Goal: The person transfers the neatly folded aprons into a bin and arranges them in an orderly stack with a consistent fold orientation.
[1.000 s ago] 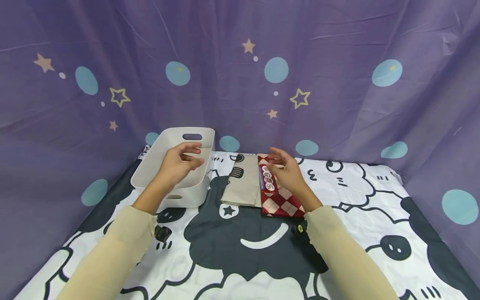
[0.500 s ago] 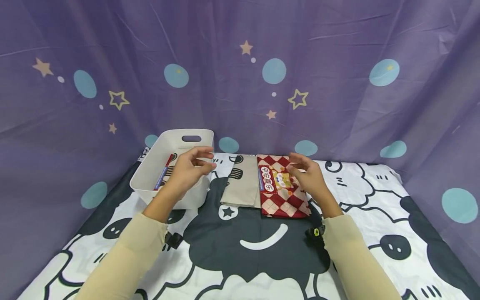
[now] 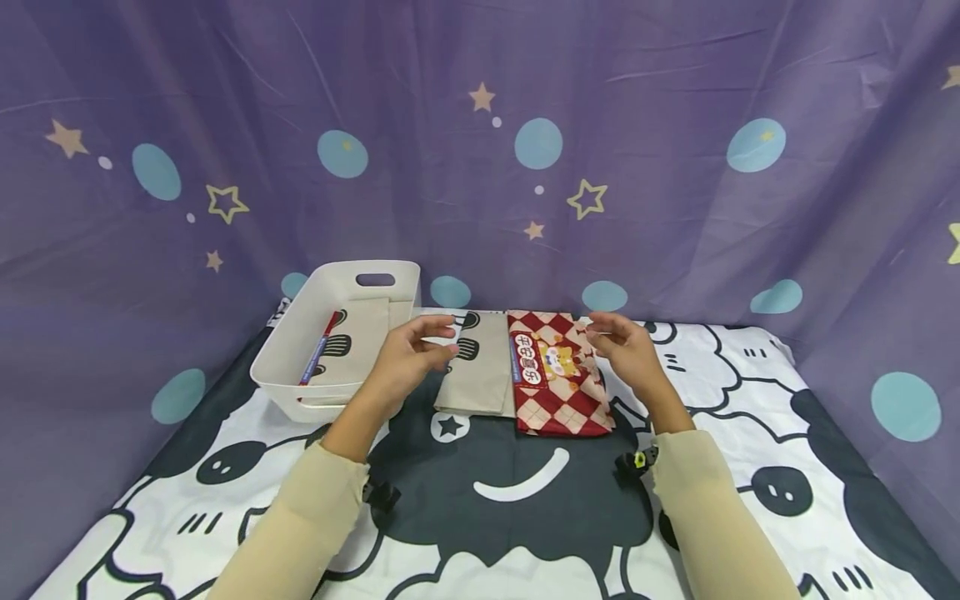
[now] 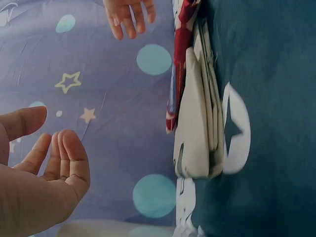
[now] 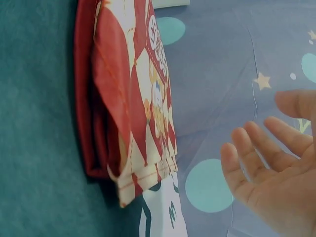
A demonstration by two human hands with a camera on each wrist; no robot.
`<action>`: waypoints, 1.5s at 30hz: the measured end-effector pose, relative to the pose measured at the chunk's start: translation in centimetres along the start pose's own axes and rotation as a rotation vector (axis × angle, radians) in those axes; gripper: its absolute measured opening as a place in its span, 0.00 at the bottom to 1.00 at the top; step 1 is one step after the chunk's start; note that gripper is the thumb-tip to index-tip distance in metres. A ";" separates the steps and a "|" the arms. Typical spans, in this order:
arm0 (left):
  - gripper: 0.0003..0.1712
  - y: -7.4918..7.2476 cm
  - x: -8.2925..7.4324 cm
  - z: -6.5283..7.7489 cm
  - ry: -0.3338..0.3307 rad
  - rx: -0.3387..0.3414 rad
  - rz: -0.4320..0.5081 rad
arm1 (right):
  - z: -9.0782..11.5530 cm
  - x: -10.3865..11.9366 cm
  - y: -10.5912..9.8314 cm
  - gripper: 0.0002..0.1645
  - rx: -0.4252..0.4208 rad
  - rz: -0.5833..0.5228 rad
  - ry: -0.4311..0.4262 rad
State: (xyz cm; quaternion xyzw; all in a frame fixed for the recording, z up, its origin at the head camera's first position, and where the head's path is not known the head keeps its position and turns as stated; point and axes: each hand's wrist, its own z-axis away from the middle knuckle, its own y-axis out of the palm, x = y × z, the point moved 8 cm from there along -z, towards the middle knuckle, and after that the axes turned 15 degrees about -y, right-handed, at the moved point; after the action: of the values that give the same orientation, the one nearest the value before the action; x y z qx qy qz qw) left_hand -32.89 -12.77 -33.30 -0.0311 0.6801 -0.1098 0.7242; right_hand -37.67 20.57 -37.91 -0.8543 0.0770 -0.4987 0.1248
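My left hand [image 3: 408, 354] hovers between the white basket [image 3: 281, 350] and the beige folded cloth [image 3: 480, 375], fingers loosely bent and holding nothing. To the right, my right hand [image 3: 630, 354] is held above the right edge of a red-and-cream checked folded cloth [image 3: 566, 408], also holding nothing. This checked cloth has a cartoon animal and a lettered label. It lies against the beige cloth, whose stacked layers show in the left wrist view. Inside the basket lies another beige folded cloth [image 3: 363, 329] with black prints and a red-and-blue strip along its left side.
A black-and-white cartoon sheet [image 3: 712, 483] covers the surface under everything. Behind it hangs a purple curtain [image 3: 450, 208] with stars and blue dots. The basket stands at the back left, close to the curtain.
From over the basket, my left hand has moved right and slightly down, uncovering the cloth inside. My right hand has shifted right, off the middle of the checked cloth. The cloths stay put.
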 end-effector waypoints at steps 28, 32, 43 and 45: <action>0.21 6.8 5.6 -6.1 -0.249 -0.015 0.116 | 0.6 -3.0 -0.1 0.26 0.053 0.062 0.191; 0.23 7.8 6.4 -6.4 -0.344 -0.010 0.110 | 0.8 -3.4 -0.1 0.27 0.090 0.110 0.205; 0.22 9.7 8.4 -6.6 -0.487 0.056 0.123 | 1.7 -4.6 0.0 0.30 0.179 0.135 0.349; 0.22 9.9 8.5 -6.6 -0.491 0.080 0.124 | 1.7 -4.7 -0.1 0.30 0.184 0.132 0.368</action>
State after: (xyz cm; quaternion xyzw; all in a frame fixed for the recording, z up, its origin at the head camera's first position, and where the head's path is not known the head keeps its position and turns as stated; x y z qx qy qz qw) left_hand -37.87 -4.15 -44.05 0.0134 0.4798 -0.0813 0.8735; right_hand -38.46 22.09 -42.63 -0.7269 0.1084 -0.6419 0.2187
